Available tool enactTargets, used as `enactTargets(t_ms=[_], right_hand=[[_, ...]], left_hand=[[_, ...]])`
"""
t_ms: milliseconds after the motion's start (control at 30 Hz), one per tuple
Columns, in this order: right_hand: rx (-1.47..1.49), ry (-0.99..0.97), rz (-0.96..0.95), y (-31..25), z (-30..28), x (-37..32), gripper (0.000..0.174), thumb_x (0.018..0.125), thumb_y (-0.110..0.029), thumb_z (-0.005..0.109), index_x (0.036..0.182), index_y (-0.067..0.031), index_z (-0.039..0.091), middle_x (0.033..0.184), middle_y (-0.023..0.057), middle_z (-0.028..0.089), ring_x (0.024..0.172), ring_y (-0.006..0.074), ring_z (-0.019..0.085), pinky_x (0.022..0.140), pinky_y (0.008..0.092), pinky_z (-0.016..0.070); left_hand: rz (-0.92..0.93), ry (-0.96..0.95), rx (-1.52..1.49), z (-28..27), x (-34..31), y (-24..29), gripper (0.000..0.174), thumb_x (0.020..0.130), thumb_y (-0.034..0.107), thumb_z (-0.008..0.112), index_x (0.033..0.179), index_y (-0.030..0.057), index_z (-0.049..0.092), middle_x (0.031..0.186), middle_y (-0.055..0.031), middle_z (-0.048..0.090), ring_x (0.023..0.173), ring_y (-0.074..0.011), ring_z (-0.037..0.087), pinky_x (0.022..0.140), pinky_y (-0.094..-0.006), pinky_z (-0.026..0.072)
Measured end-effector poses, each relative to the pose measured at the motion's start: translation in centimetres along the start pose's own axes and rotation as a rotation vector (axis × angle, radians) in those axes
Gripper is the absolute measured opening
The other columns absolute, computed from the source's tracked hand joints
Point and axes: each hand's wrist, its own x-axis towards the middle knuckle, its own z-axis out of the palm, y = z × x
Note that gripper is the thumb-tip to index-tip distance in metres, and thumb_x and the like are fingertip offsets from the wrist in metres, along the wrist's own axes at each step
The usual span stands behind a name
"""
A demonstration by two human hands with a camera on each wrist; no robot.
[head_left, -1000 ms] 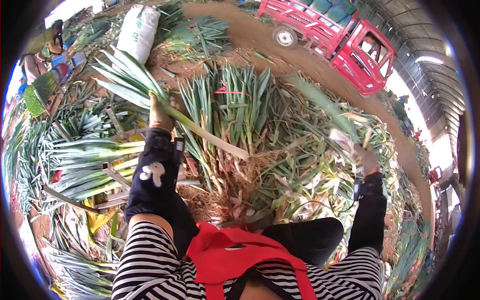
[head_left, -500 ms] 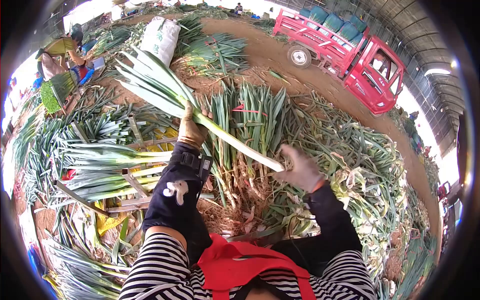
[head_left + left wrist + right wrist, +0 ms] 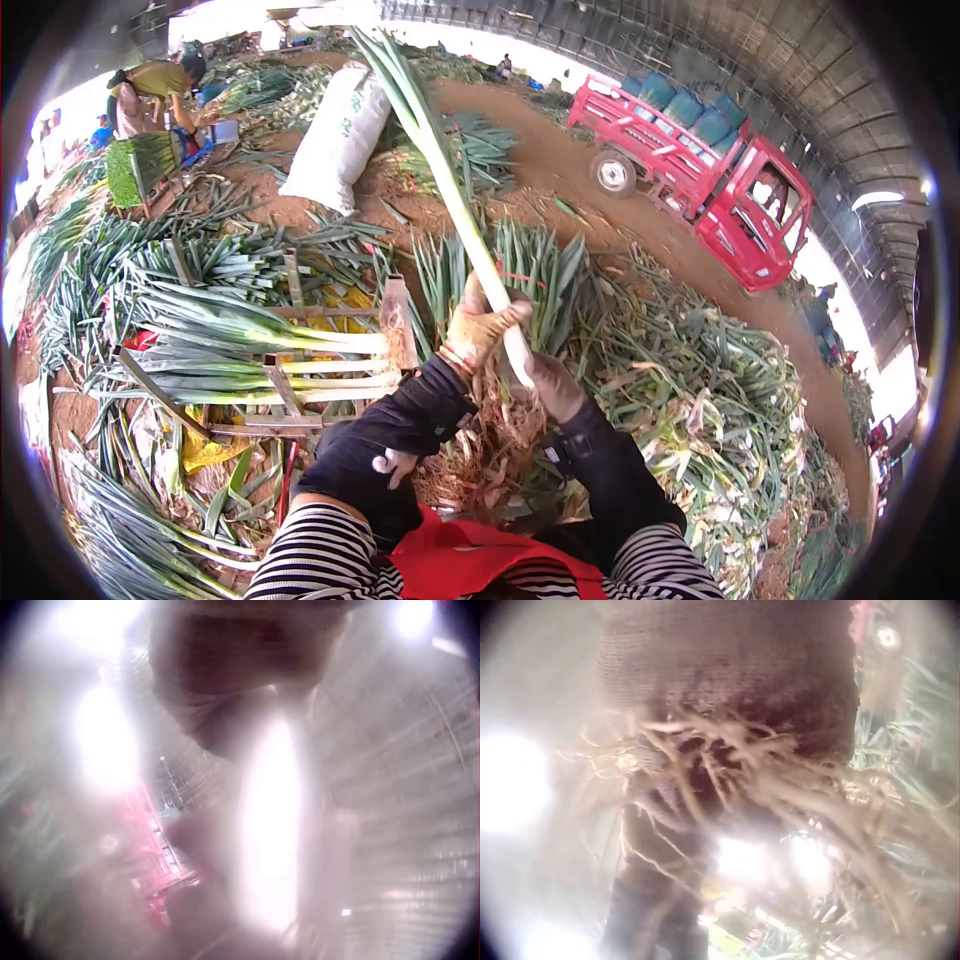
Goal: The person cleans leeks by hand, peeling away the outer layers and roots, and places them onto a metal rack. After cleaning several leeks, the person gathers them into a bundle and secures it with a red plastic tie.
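Observation:
A long leek [image 3: 455,205] with green leaves and a pale stalk stands steeply tilted in front of the body in the head view. My gloved left hand [image 3: 484,325] grips it around the lower stalk. My gloved right hand [image 3: 556,386] holds its bottom end, just below the left hand. In the right wrist view, thin roots [image 3: 742,750] spread out from under the knitted glove [image 3: 727,660]. The left wrist view is washed out, with the bright stalk [image 3: 271,832] under the hand. Behind the hands stands a tied leek bundle [image 3: 545,285].
To the left, trimmed leeks [image 3: 290,335] lie across a wooden rack [image 3: 285,385]. A heap of stripped leaves [image 3: 700,370] covers the right side. Farther off are a white sack [image 3: 340,135], a red three-wheeled truck [image 3: 720,180] and another person [image 3: 160,90] bending over.
The right hand swung in from the far right, empties of the leaves it carried, to the leek's bottom end. The left hand moved right and lower, turning the leek from slanted to steep.

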Motion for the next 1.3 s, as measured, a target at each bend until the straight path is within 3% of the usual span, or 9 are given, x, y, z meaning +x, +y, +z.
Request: enactTargets(t_ms=[133,400,667,800,833,933,1067,1233,1300], right_hand=[[-0.317,0.076,-0.058,0.8,1.5,-0.9,0.056,0.087,-0.053,0.058,0.112,-0.003,0.061,0.082,0.0028,0.06,0.074,0.0087,0.054,0.065,0.0271,0.0451],[-1.246,0.38,-0.322,3.9,2.4,1.9,0.051,0.083,-0.05,0.06,0.112,-0.0074,0.057,0.082,0.0149,0.064,0.068,0.032,0.063,0.059,0.0402,0.0482],[-1.648,0.359,-0.647,4.2,4.6,11.8,0.045,0.084,-0.052,0.057,0.111,-0.0158,0.056,0.071,0.007,0.055,0.054,0.0255,0.053,0.052,0.0372,0.0418],[-1.209,0.073,-0.5,4.5,6.3,15.9,0.051,0.082,-0.049,0.061,0.113,-0.009,0.057,0.089,0.0126,0.065,0.075,0.0277,0.065,0.062,0.0378,0.0503],[-1.033,-0.016,-0.484,5.0,6.7,16.5,0.048,0.084,-0.048,0.06,0.111,-0.0093,0.058,0.087,0.0099,0.066,0.072,0.0226,0.065,0.061,0.0342,0.0507],[-0.117,-0.458,-0.121,9.1,6.2,17.4,0.051,0.087,-0.044,0.058,0.114,-0.0012,0.057,0.092,0.0081,0.066,0.079,0.0144,0.063,0.069,0.0259,0.051],[0.207,-0.831,0.174,7.6,5.3,15.2,0.043,0.094,-0.032,0.053,0.121,0.0015,0.055,0.111,0.0114,0.063,0.098,0.0175,0.06,0.083,0.0298,0.0481],[0.169,-0.465,0.199,11.2,2.3,13.3,0.033,0.097,-0.028,0.048,0.115,-0.003,0.06,0.109,0.0118,0.064,0.101,0.0209,0.061,0.086,0.0328,0.0471],[-0.883,-0.02,-0.254,6.5,1.6,12.0,0.03,0.094,-0.032,0.052,0.106,-0.0059,0.062,0.095,0.0128,0.064,0.087,0.0267,0.064,0.076,0.0351,0.0491]], left_hand=[[-0.014,0.185,-0.018,-4.2,3.2,3.0,0.024,0.09,0.017,0.062,0.105,0.003,0.05,0.087,-0.0098,0.063,0.067,-0.0174,0.062,0.062,-0.0302,0.0543],[0.15,0.494,-0.266,-14.1,3.4,7.4,0.046,0.087,0.047,0.06,0.111,0.0085,0.053,0.087,-0.0057,0.059,0.076,-0.0206,0.06,0.066,-0.0369,0.0517],[-0.027,0.395,-0.222,-27.1,-2.2,18.6,0.074,0.085,0.062,0.052,0.136,0.0102,0.039,0.135,-0.0121,0.045,0.123,-0.0302,0.044,0.107,-0.05,0.0297],[-0.086,0.409,-0.089,-30.2,-4.5,21.0,0.075,0.086,0.068,0.041,0.139,0.014,0.038,0.136,-0.0097,0.046,0.126,-0.0261,0.042,0.107,-0.0491,0.0282],[-0.063,0.276,-0.687,-29.9,-5.1,21.3,0.081,0.083,0.072,0.039,0.14,0.0142,0.035,0.137,-0.0103,0.045,0.127,-0.027,0.04,0.107,-0.0501,0.028],[0.178,0.092,-0.226,-27.8,-5.2,20.7,0.099,0.074,0.082,0.037,0.145,0.0146,0.026,0.141,-0.0146,0.038,0.131,-0.0311,0.035,0.106,-0.0546,0.0289],[0.213,0.286,-0.393,-26.0,-2.3,17.3,0.076,0.08,0.064,0.056,0.131,0.0085,0.044,0.13,-0.012,0.048,0.101,-0.026,0.057,0.091,-0.0418,0.0458],[0.199,0.47,-0.379,-20.4,-0.5,14.8,0.032,0.087,0.034,0.063,0.103,0.0072,0.058,0.089,-0.0032,0.061,0.085,-0.0219,0.059,0.08,-0.0381,0.0498],[0.179,0.468,-0.338,-18.5,0.0,13.5,0.026,0.086,0.024,0.065,0.106,0.0086,0.057,0.09,-0.0039,0.06,0.085,-0.0228,0.059,0.08,-0.0393,0.0499]])
